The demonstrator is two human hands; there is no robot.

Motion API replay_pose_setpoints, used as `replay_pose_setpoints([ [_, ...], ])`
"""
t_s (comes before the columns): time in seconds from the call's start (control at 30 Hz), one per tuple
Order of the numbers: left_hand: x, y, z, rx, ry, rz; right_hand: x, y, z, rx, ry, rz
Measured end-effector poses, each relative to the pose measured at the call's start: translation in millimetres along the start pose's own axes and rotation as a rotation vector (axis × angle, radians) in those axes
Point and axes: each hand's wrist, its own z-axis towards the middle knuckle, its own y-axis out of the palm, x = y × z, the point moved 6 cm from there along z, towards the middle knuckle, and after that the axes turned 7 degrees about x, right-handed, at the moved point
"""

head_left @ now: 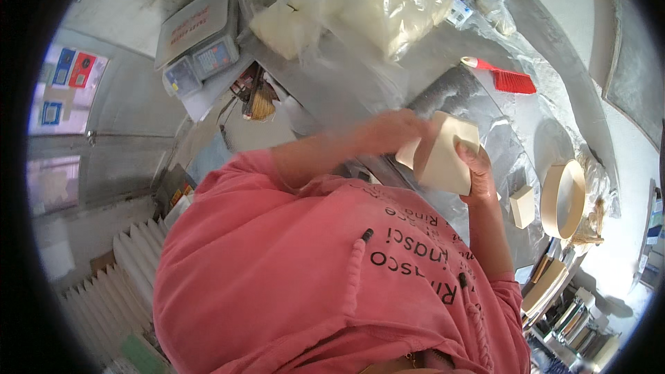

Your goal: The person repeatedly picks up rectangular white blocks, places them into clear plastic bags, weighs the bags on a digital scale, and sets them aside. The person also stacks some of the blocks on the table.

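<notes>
My right hand (477, 172) grips a pale, cream-coloured angular block or box (452, 156) by its right side, with the thumb on its upper face. My left hand (397, 132) is motion-blurred and reaches across to the left edge of that piece; whether its fingers hold anything cannot be made out. Another pale piece or part (408, 155) shows just below the left hand. Farther right on the work surface lie a small pale block (522, 206) and a pale oval ring or hoop (549, 200) standing on edge.
A red-bristled hand brush (511, 80) lies at the upper right. Clear plastic bags (358, 5) of pale material cover the far side. A digital scale (195, 36) stands at upper left, near a straw-coloured brush (262, 104). A white radiator (119, 270) is at lower left.
</notes>
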Motion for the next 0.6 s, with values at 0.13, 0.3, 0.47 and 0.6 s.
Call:
replay_pose_setpoints([
  [0.13,-52.1,-159.8,55.6,0.200,0.313,0.948,28.0,73.4,40.2,-0.127,0.302,0.046],
  [0.3,-75.0,-226.2,127.6,0.246,0.170,0.758,78.3,165.0,150.8,-0.079,0.427,0.392],
  [0.47,-61.4,-229.5,94.9,0.334,0.102,0.010,83.9,144.3,237.8,0.348,0.179,0.210],
  [0.6,-91.2,-224.2,57.8,0.531,-0.459,-0.996,80.1,122.0,234.0,0.388,0.041,-0.559],
])
